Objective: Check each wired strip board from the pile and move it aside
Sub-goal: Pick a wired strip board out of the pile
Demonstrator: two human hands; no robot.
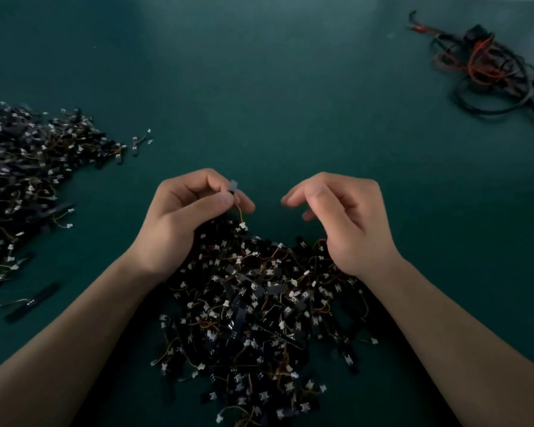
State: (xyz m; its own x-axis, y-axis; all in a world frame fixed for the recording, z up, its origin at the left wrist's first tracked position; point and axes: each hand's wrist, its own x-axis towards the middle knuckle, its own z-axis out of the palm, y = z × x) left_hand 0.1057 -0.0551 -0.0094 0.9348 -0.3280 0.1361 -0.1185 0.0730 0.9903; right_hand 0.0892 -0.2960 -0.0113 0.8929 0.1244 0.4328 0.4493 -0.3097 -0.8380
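Note:
A large pile of black strip boards (253, 318) with yellow wires and white connectors lies on the green table, between my forearms. My left hand (185, 214) hovers over the pile's far edge and pinches one strip board (232, 188); its yellow wire hangs down to a white connector (243, 225). My right hand (342, 217) is beside it, a short gap away, with fingers loosely curled and holding nothing. A second heap of strip boards (28, 180) spreads over the left side of the table.
A few loose boards (33, 302) lie near the left heap, and two more (136, 143) at its right edge. A tangle of black and red cables (487, 66) sits at the far right. The green table top (275, 87) stretches beyond my hands.

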